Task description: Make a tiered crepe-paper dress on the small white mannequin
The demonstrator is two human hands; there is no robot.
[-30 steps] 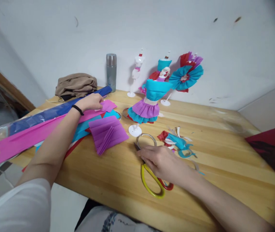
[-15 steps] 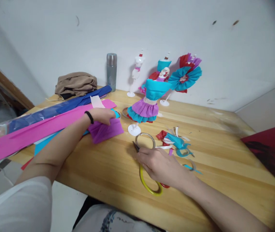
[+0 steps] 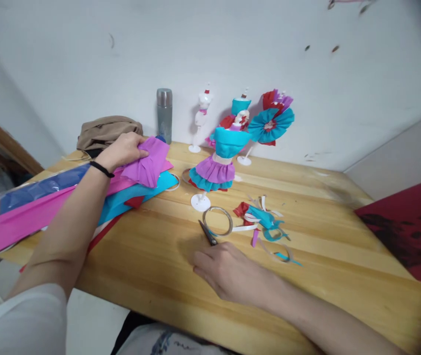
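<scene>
My left hand (image 3: 123,148) is closed on the near end of a folded piece of purple crepe paper (image 3: 147,165). It holds the paper above the pink, blue and turquoise sheets at the left. My right hand (image 3: 225,271) rests low over the wooden table, its fingers curled round a pair of scissors (image 3: 207,232). Only the dark blades show, pointing away to the left beside a tape roll (image 3: 218,208); the handles are hidden beneath the hand. Beyond stands a small dress form (image 3: 223,165) in a turquoise top and ruffled purple and turquoise skirt.
Paper scraps (image 3: 260,217) lie right of the tape roll. Pink crepe paper (image 3: 29,212) and turquoise paper (image 3: 122,197) spread across the left. A flask (image 3: 164,116), brown cloth (image 3: 107,130) and more dress forms (image 3: 271,123) stand along the wall.
My left hand has lifted the purple paper up and to the left, uncovering the turquoise sheet. My right hand has drawn nearer, and the scissors' yellow handle has gone out of sight. The view has shifted slightly.
</scene>
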